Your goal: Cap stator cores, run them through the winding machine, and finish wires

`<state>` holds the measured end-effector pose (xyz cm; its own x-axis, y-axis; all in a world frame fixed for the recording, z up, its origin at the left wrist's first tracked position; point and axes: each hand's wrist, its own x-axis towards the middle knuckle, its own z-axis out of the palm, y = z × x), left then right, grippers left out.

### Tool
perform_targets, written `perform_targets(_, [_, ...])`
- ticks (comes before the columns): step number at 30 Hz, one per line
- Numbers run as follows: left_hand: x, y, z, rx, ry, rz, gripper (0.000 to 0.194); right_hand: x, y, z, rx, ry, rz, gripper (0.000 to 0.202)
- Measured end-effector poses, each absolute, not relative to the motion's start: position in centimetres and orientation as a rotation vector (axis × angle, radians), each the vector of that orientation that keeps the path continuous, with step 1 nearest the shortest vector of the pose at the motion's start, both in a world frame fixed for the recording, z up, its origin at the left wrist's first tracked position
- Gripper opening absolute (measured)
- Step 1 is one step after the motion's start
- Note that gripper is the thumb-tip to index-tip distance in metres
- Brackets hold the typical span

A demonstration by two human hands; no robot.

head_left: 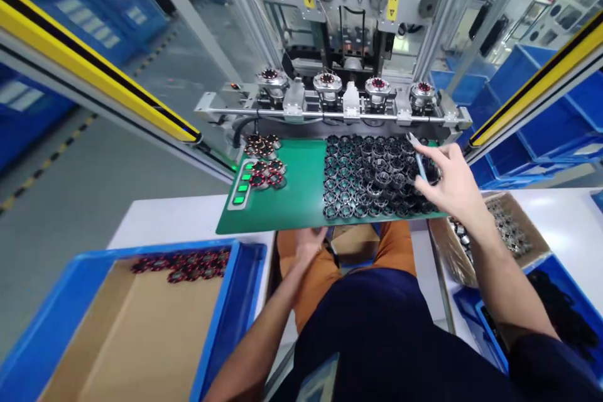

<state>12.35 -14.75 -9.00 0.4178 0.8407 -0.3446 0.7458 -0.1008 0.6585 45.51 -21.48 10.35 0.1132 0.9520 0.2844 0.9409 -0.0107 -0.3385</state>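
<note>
My right hand [447, 179] is closed around a small pair of cutting pliers [421, 166] with pale blue handles. Their metal tip points up and left, above the back right part of the green work surface [301, 182]. Below the pliers, black plastic rings [346, 179] stand in close rows, with more piled on top. Under the front edge of the green surface is my left hand [311, 239], its fingers mostly hidden. Wound motor stators [267, 174] with black, red and copper parts sit in small stacks on the left of the surface.
Behind the surface, a machine rail [330, 114] carries several stators on round holders. Green-lit buttons [242, 188] are at left. A blue bin [221, 314] with stators stands front left. A carton [522, 226] of metal parts is at right. Yellow-edged posts [94, 56] flank the station.
</note>
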Motion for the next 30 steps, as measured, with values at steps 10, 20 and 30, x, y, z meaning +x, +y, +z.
perform_targets(10, [5.3, -21.8, -1.0, 1.744, 0.705, -0.022, 0.050, 46.6, -16.7, 13.5, -1.802, -2.171, 0.005, 0.064])
perform_targets(20, [4.9, 5.3, 17.0, 2.617, 1.337, 0.543, 0.047, 37.8, 3.6, 20.8, -1.961, -2.540, 0.129, 0.051])
perform_targets(30, [9.0, 21.2, 10.9, 2.671, 1.622, 0.105, 0.054, 33.9, 16.7, 15.4, -2.416, -2.595, 0.405, 0.041])
